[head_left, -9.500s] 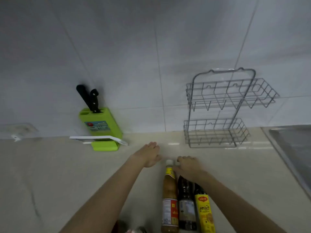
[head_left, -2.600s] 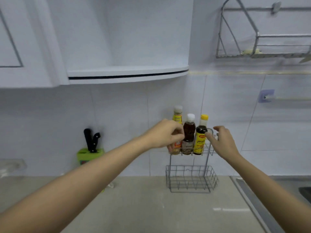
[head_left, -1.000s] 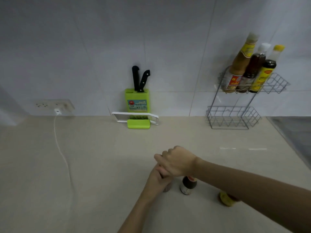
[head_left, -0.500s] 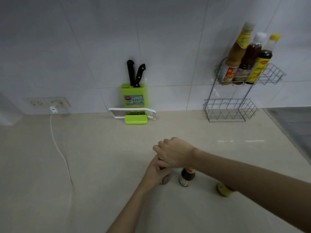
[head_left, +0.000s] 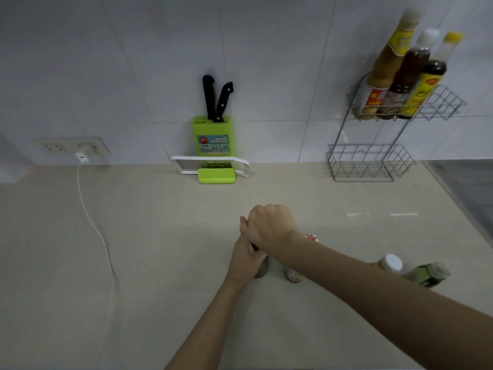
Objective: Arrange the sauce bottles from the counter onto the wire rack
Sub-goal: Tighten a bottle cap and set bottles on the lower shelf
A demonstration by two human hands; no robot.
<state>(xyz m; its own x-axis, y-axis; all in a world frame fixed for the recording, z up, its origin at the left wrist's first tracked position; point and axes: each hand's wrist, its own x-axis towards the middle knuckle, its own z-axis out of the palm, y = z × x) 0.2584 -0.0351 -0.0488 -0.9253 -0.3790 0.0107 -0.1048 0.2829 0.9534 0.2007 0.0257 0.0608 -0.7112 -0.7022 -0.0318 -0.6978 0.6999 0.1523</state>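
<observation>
Bottle (head_left: 262,267) | upright on counter (head_left: 149,236) | both grips clasp it — right hand (head_left: 270,227) above left hand (head_left: 246,259)

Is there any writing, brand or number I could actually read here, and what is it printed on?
None can be read.
Green plastic knife block: blue sticker, print too small.
Tall tan sauce bottle: red and yellow labels, blurred.
Dark bottle with yellow label: red oval logo, lettering unreadable.
Small bottles on the beige counter: labels blurred.

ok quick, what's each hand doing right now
Left hand: closed around a small bottle standing on the counter.
Right hand: closed in a fist over the top of that same bottle, resting above the left hand.
</observation>
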